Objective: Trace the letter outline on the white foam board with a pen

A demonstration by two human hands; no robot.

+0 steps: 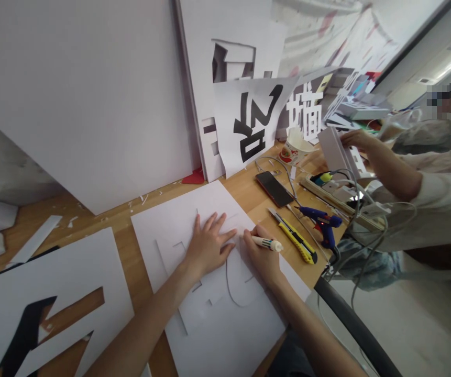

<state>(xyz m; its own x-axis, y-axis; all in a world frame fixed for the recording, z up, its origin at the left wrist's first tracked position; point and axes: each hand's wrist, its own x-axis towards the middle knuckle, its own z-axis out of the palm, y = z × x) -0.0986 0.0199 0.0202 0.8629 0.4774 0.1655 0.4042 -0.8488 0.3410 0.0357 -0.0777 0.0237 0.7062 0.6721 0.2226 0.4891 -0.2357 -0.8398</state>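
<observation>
Left hand (207, 246): palm down, fingers (215, 222) spread wide, pressed flat on the white sheet (225, 324).
Right hand (262, 256): fingers (251, 240) closed narrow around the pen (266, 243), just right of the left fingertips.
Pen: slim white barrel with a rounded cap end pointing right, tip down on the sheet between the two hands.
White sheet: smooth, matte, stiff board lying flat on the desk (249, 188) under both hands; straight angular cut lines beneath the left fingers, a curved line below the right ones.
Desk: pale wood grain, strewn with small white slivers beyond the fingertips.
Utility knife (296, 242): long yellow and black plastic body, just right of the right fingers, apart from them.
Glue gun (321, 222): blue plastic, pistol shape, further right past the knife, among grey cables.
Phone (274, 188): flat dark glossy rectangle, beyond the right fingers.
Printed board (254, 123): white, bold black character, leaning upright well beyond the fingertips.
Cutout board (32, 309): white, angular holes showing wood and black, well left of the left fingers.
Paper cup (294, 152): round, red-printed, far beyond the right fingers; something white stands out of its mouth, the rest of the inside hidden.
Co-worker's hand (356, 139): far right, on a grey slab held on edge.
</observation>
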